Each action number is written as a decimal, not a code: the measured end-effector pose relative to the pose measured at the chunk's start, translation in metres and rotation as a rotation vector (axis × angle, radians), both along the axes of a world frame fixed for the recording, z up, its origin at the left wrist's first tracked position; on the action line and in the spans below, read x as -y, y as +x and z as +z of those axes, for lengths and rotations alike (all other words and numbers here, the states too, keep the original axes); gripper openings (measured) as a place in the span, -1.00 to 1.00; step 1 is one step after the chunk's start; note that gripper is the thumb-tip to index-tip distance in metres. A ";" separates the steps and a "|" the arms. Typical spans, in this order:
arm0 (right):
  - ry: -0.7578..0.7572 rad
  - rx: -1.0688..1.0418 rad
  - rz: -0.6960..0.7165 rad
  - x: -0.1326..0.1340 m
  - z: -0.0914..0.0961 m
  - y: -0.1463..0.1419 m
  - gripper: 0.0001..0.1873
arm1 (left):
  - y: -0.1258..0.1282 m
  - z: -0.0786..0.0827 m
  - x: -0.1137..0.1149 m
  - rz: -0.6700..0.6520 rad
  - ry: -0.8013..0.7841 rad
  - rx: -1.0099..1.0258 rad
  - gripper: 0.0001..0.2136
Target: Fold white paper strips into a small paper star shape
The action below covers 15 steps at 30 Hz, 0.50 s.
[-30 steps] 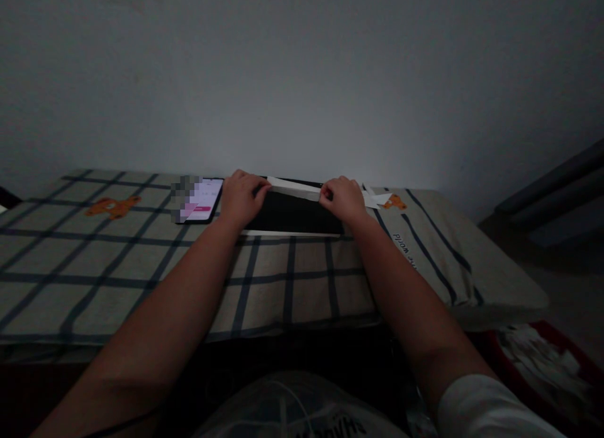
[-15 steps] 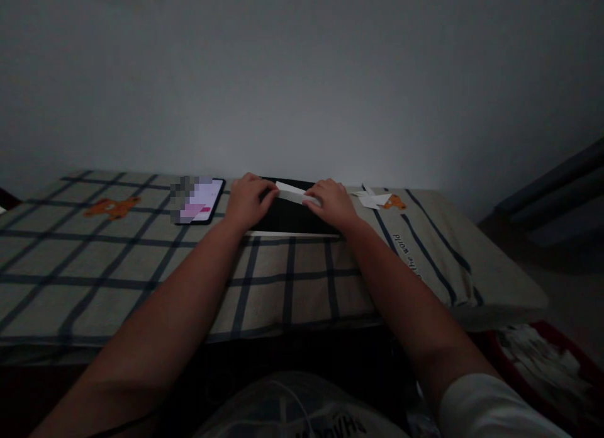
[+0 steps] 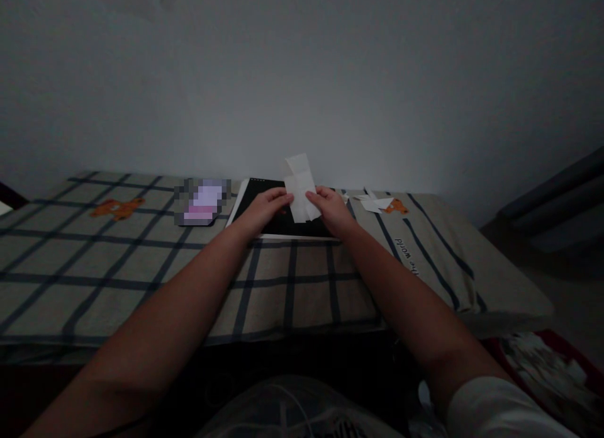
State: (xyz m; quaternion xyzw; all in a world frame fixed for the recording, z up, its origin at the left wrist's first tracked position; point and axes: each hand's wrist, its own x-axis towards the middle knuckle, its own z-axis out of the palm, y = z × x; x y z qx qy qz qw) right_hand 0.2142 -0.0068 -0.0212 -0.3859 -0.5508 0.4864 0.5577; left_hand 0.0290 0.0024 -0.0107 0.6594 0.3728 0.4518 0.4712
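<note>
A creased white piece of paper (image 3: 299,185) is held upright between my two hands, its folds showing. My left hand (image 3: 268,207) pinches its left edge, and my right hand (image 3: 331,207) pinches the right edge with the thumb in front. Beneath them lies a flat black book or pad (image 3: 250,202) with white edges, partly covered by my hands and the paper. Just right of my right hand are some folded white paper pieces (image 3: 376,204) on the cloth.
A phone (image 3: 204,202) with a lit, partly blurred screen lies on the left of the checked tablecloth (image 3: 287,280). A pale wall (image 3: 302,79) rises behind the table. At the lower right stands a red container (image 3: 561,356) with pale crumpled contents.
The paper was a narrow folded strip lying slantwise between my hands; now it stands upright and spread wider. My hands have come closer together.
</note>
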 end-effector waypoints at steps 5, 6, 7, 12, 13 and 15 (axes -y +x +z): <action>-0.087 -0.053 0.081 0.001 -0.001 -0.002 -0.63 | 0.003 -0.003 0.006 0.075 -0.016 -0.001 -0.66; -0.095 -0.040 0.095 0.002 -0.001 -0.001 -0.64 | 0.003 -0.003 0.006 0.083 -0.026 -0.004 -0.67; -0.102 -0.026 0.099 0.002 -0.001 0.000 -0.64 | 0.003 -0.004 0.006 0.085 -0.034 -0.004 -0.69; -0.092 0.025 0.072 0.001 -0.003 0.002 -0.64 | 0.004 -0.005 0.005 0.086 -0.069 0.004 -0.73; -0.088 0.037 0.068 0.001 -0.003 0.002 -0.64 | 0.004 -0.005 0.005 0.092 -0.074 -0.002 -0.73; -0.088 0.072 0.058 0.001 -0.003 0.002 -0.64 | 0.006 -0.004 0.007 0.095 -0.077 -0.015 -0.69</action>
